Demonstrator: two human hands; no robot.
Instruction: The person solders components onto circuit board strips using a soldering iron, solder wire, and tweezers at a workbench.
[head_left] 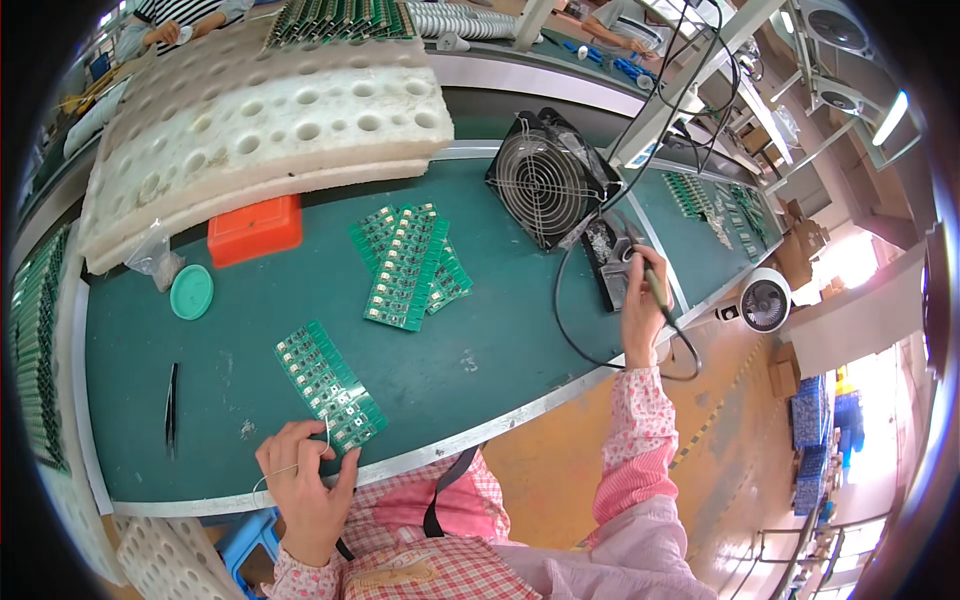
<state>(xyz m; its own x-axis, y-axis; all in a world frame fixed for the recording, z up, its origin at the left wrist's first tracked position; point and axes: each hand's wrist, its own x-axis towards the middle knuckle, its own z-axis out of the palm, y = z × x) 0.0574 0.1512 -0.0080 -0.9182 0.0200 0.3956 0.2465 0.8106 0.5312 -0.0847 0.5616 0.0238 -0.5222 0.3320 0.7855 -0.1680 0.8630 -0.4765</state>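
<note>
While the left hand (305, 480) pinches a thin strand of solder wire (285, 468) against the near corner of a green circuit board panel (328, 385), the right hand (643, 300) is off to the side, fingers wrapped tight around a soldering iron (655, 280) whose tip sits at the iron stand (610, 262). The panel lies flat on the green tabletop (480, 350), close to its front edge, slanting away from the person.

To my eye the iron is being cleaned or parked, so the work is between joints. Doing it well would mean keeping the left fingers pressed on the panel so it cannot slide, feeding the wire from a steady pinch, and bringing the iron back in a clean arc, with its black cord (580, 340) kept clear of the panel.

Farther back lies a stack of similar green panels (408, 265), well apart from the one in hand. A black fan (548, 180) stands beside the iron stand. To the left are an orange box (255, 230), a round teal lid (191, 292) and black tweezers (171, 408). A thick white foam slab (260, 120) with round holes overhangs the back. Beyond it other people work at another bench, and a white floor fan (765, 300) stands on the yellow-brown floor.
</note>
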